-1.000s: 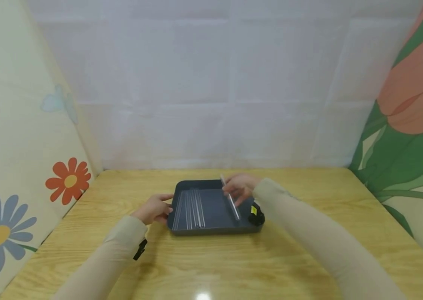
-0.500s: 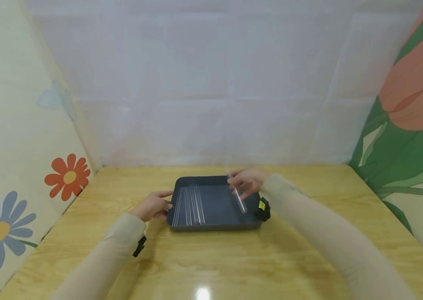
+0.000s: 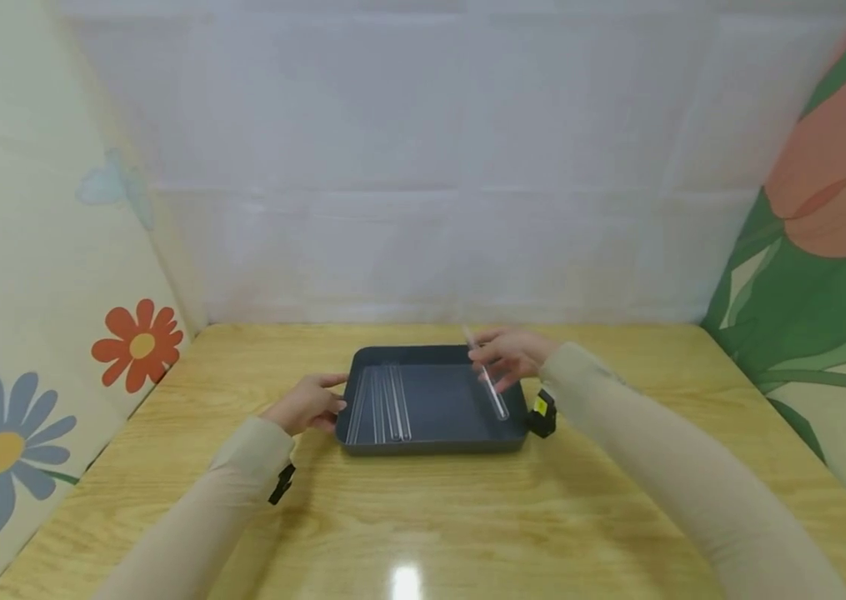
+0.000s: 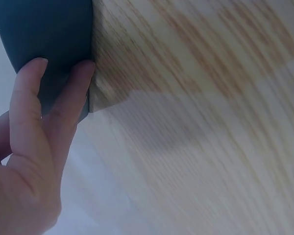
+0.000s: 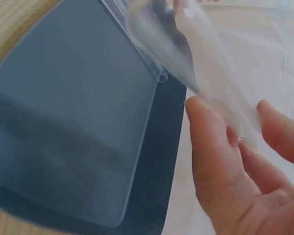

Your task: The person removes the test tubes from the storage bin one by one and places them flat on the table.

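A dark grey-blue rectangular tray (image 3: 443, 400) sits on the table. Several clear test tubes (image 3: 396, 404) lie side by side along its left part. My left hand (image 3: 307, 403) is at the tray's left side; in the left wrist view its fairly straight fingers (image 4: 27, 98) touch the outer wall. Over the tray's right part, my right hand (image 3: 511, 354) pinches one clear test tube (image 3: 495, 396) between thumb and fingers. This tube is tilted, its rounded end pointing down toward the tray floor. The right wrist view shows the held tube (image 5: 220, 73) blurred and close.
The tray stands on a wood-grain table (image 3: 423, 508), with a white sheet (image 3: 392, 167) hanging behind. Flower-print cloths flank it, the left one (image 3: 55, 275) and the right one (image 3: 835, 275). Wrist-worn devices sit at both cuffs, the right one (image 3: 543, 412) beside the tray's right edge.
My right hand has shifted rightward and slightly away with the pinched test tube, toward the tray's right side. The left hand stays against the tray, and the other tubes lie as before.
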`<state>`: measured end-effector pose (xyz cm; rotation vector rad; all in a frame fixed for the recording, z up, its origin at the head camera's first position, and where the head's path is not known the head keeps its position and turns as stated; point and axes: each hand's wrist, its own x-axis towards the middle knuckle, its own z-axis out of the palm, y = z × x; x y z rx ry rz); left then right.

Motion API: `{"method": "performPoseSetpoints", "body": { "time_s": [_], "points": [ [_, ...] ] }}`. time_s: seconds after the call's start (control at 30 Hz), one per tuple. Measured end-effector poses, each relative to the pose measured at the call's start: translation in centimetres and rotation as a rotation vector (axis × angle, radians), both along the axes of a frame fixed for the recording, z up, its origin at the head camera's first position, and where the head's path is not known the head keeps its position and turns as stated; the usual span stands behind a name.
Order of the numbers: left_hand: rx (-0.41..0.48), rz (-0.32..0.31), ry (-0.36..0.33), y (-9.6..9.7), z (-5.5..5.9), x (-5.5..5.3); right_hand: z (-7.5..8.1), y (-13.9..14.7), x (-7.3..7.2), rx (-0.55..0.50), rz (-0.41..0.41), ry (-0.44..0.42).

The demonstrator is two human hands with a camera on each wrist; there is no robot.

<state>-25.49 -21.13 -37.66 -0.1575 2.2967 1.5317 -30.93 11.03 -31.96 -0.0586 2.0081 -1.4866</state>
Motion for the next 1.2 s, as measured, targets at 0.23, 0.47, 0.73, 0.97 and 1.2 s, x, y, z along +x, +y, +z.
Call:
{"method": "performPoseSetpoints", "body": {
  "time_s": [0.23, 0.47, 0.73, 0.97, 1.2],
  "points": [
    [-0.011, 0.009, -0.004, 0.1, 0.1, 0.2, 0.1, 1.1, 0.1, 0.007, 0.010, 0.016],
    [-0.014, -0.001, 0.004, 0.3, 0.2, 0.2, 0.1, 2.2, 0.3, 0.001, -0.013, 0.027],
    [-0.007, -0.004, 0.018, 0.2, 0.1, 0.4, 0.0, 3.5, 0.2, -0.028, -0.014, 0.037],
    [0.001, 0.008, 0.019, 0.2, 0.1, 0.3, -0.3, 4.8, 0.2, -0.039, 0.001, 0.058],
    [-0.003, 0.020, 0.010, 0.3, 0.0, 0.3, -0.2, 6.1, 0.4, -0.034, 0.009, 0.068]
  ]
}}
